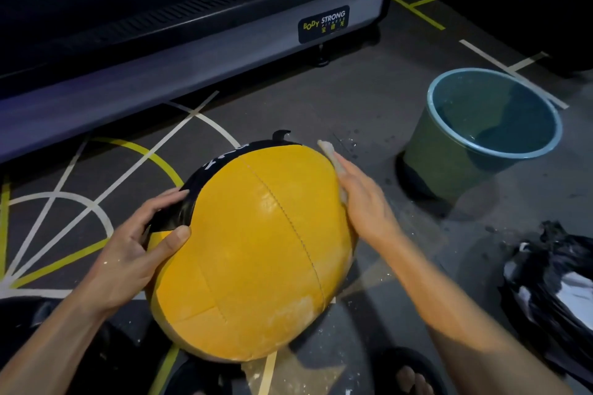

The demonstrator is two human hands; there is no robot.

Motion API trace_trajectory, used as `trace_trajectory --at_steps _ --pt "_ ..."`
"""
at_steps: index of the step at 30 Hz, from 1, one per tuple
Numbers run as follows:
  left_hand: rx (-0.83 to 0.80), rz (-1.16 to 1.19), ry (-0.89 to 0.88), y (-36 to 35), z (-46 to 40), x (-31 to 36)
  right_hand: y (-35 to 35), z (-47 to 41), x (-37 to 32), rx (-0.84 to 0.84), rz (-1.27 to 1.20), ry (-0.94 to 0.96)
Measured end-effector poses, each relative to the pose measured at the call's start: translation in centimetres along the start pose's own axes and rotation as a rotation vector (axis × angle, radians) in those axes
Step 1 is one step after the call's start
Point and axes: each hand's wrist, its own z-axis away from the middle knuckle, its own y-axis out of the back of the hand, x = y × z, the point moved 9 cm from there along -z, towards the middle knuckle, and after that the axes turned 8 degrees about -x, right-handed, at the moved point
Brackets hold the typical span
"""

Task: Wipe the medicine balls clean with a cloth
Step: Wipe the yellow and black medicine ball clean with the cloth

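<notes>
Step in hand, by my reading: wiping the right flank of the yellow medicine ball (256,253).

Ball sits on the floor between the two hands, yellow panels and stitched seam facing up, black band with white lettering turned away toward the far side.

Left hand (141,244): fingers curled over the black band, thumb pressed on the yellow panel just below it. It grips the ball's left edge, apparently as a brace.

Right hand (362,202): fingers straight and together, laid flat against the ball's upper right curve. A pale cloth (330,154) is trapped between palm and ball; only its far end shows past the fingertips. Pressed, not pinched.

Surface: pale smears low on the near side of the ball, toward the wrists; white flecks on the floor under it. Those patches look unwiped.

Beyond the right hand, well apart: blue bucket (491,128) holding water. Outside the right forearm: a black bag (552,279), contents unclear. Beyond the left hand: a treadmill base (192,42).

Next move, judged: draw the cloth down the flank, then roll the ball with the left hand to bring the smeared area up. The brace must hold so the ball does not slide.
</notes>
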Motion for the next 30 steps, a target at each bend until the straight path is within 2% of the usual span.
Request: trace_trajectory --at_steps 2,4,8,10,13,16,18,19,23,25,28,30 --pt "-0.018 -0.004 -0.001 -0.2 0.2 0.0 0.6 -1.5 1.0 -0.043 -0.077 -0.113" --pt "-0.004 -0.018 -0.009 0.0 0.2 0.0 0.2 -0.6 -1.0 -0.011 -0.016 -0.075" --pt "-0.010 -0.024 -0.029 0.3 0.7 -0.1 -4.2 4.6 -8.1 0.024 0.332 0.328" --pt "-0.006 -0.031 -0.038 0.4 1.1 -0.1 -5.2 6.0 -8.9 0.004 0.381 0.457" --pt "-0.015 -0.035 -0.046 0.1 1.0 0.2 -3.8 5.7 -8.1 -0.088 0.255 0.431" --pt "-0.015 -0.031 -0.046 0.0 0.9 0.3 -2.5 5.2 -7.2 -0.314 0.053 0.336" --pt "-0.006 -0.046 -0.046 0.1 1.0 0.2 -1.5 5.4 -6.9 -0.392 0.164 0.342" --pt "-0.010 -0.047 -0.045 0.0 1.0 0.3 -1.0 5.5 -6.8 -0.377 0.235 0.359" --pt "-0.001 -0.019 -0.030 -0.3 0.7 0.3 0.9 6.4 -7.1 -0.088 0.390 0.446" --pt "0.004 -0.018 -0.037 -0.3 0.7 0.4 2.5 6.6 -6.0 0.030 0.369 0.400" --pt "-0.018 -0.024 -0.034 -0.3 0.8 0.4 8.5 4.9 -1.2 0.353 0.261 0.094" --pt "-0.012 -0.028 -0.032 -0.2 0.9 0.5 11.1 3.3 2.5 0.480 0.228 -0.136"
